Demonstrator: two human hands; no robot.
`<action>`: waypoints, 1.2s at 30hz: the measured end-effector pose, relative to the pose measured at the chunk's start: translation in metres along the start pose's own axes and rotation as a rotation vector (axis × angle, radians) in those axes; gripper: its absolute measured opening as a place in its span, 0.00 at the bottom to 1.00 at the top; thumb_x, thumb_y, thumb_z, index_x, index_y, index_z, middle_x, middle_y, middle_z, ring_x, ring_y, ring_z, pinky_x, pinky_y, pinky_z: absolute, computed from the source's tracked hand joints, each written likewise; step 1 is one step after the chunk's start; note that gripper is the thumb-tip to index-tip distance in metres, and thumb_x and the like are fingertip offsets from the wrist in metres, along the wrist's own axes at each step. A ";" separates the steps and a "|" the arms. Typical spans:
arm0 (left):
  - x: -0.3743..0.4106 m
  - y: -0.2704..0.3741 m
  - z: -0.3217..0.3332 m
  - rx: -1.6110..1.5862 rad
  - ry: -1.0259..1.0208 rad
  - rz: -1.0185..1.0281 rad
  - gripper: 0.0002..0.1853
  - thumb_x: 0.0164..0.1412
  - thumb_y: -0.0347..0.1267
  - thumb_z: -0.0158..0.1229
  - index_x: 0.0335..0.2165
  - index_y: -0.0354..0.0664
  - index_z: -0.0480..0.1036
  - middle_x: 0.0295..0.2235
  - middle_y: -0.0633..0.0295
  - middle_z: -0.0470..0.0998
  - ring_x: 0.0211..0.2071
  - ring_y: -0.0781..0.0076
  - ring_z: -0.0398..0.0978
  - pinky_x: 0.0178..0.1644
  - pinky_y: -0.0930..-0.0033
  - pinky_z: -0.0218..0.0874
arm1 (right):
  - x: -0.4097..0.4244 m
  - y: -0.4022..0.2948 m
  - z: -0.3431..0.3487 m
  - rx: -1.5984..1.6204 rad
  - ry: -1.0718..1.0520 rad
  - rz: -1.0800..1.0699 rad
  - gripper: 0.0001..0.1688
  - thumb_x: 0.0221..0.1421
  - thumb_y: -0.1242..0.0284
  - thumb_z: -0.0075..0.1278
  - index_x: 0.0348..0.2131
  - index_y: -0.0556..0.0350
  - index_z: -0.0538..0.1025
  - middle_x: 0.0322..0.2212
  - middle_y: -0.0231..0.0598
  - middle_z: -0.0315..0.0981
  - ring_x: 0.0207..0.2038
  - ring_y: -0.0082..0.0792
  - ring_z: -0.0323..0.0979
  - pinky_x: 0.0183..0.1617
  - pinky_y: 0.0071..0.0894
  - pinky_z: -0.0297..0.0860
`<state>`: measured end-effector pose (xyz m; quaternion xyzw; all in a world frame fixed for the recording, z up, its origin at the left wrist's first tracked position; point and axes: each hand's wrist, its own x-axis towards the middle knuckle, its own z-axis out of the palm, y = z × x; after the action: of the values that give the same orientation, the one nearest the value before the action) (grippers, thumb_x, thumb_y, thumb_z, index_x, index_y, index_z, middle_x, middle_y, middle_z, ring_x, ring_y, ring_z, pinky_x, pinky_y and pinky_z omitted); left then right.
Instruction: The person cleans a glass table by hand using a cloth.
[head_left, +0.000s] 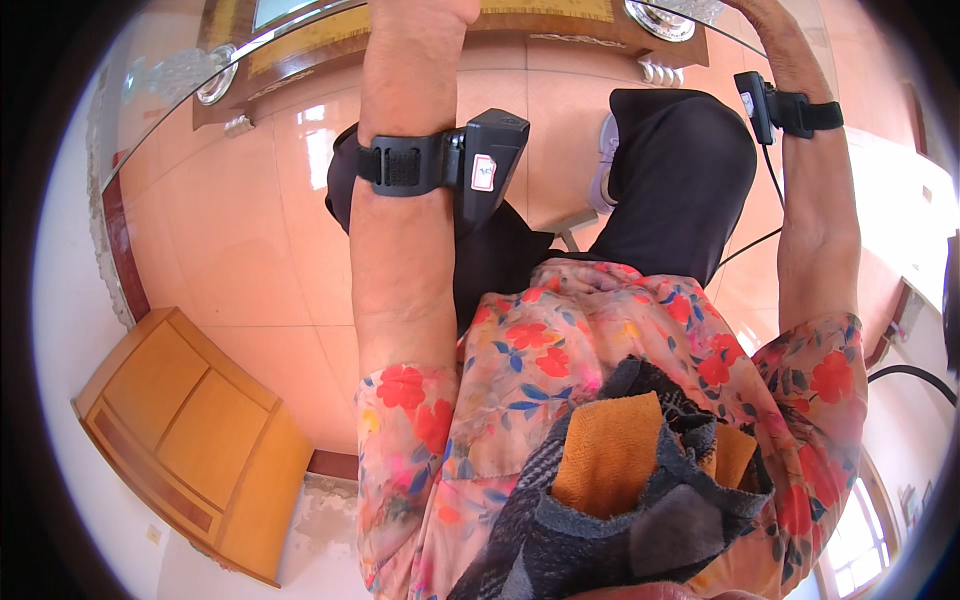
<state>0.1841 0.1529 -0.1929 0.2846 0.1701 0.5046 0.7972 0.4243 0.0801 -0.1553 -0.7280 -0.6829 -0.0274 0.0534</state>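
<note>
Both my hands are beyond the top edge of the picture; only the forearms and wrists show, reaching forward over a glass tabletop (154, 139) with a curved edge. Each wrist wears a black strap with a black device, the left device (495, 161) and the right device (756, 107). Beneath the glass is a wooden table base (330, 64) with silver-coloured and clear glass supports. A dark grey knitted cloth item (585, 540) lies against the floral shirt (525, 375), with orange cloth (609, 450) showing in its openings. What the hands touch is hidden.
My knees in black trousers (675, 172) are bent near the table. A wooden cabinet (187, 435) stands at the lower left by the wall. Pink floor tiles (225, 247) lie around me. A black cable (754, 247) runs from the right wrist device down past my knee.
</note>
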 end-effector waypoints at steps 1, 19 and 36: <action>-0.001 0.002 0.000 0.004 0.015 0.002 0.17 0.62 0.41 0.39 0.31 0.40 0.69 0.24 0.64 0.71 0.22 0.74 0.68 0.26 0.75 0.61 | 0.000 -0.002 0.001 0.003 0.036 -0.026 0.25 0.43 0.72 0.42 0.44 0.60 0.68 0.42 0.61 0.63 0.46 0.57 0.62 0.50 0.47 0.59; 0.024 0.004 -0.053 0.071 0.098 0.016 0.18 0.63 0.42 0.38 0.31 0.41 0.70 0.25 0.63 0.74 0.23 0.73 0.70 0.26 0.73 0.63 | -0.179 -0.114 -0.076 1.350 -0.558 -1.067 0.44 0.41 0.43 0.50 0.45 0.64 0.71 0.47 0.66 0.61 0.44 0.53 0.66 0.46 0.46 0.61; 0.012 0.010 -0.030 0.194 0.234 0.000 0.18 0.61 0.39 0.39 0.35 0.35 0.69 0.26 0.57 0.74 0.25 0.68 0.71 0.29 0.67 0.65 | -0.182 -0.171 -0.061 1.648 -0.531 -1.341 0.32 0.43 0.62 0.56 0.46 0.62 0.68 0.27 0.46 0.65 0.27 0.43 0.65 0.28 0.37 0.61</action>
<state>0.1656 0.1751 -0.2098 0.2994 0.3099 0.5155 0.7407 0.2443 -0.0964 -0.1086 0.0679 -0.7388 0.5723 0.3494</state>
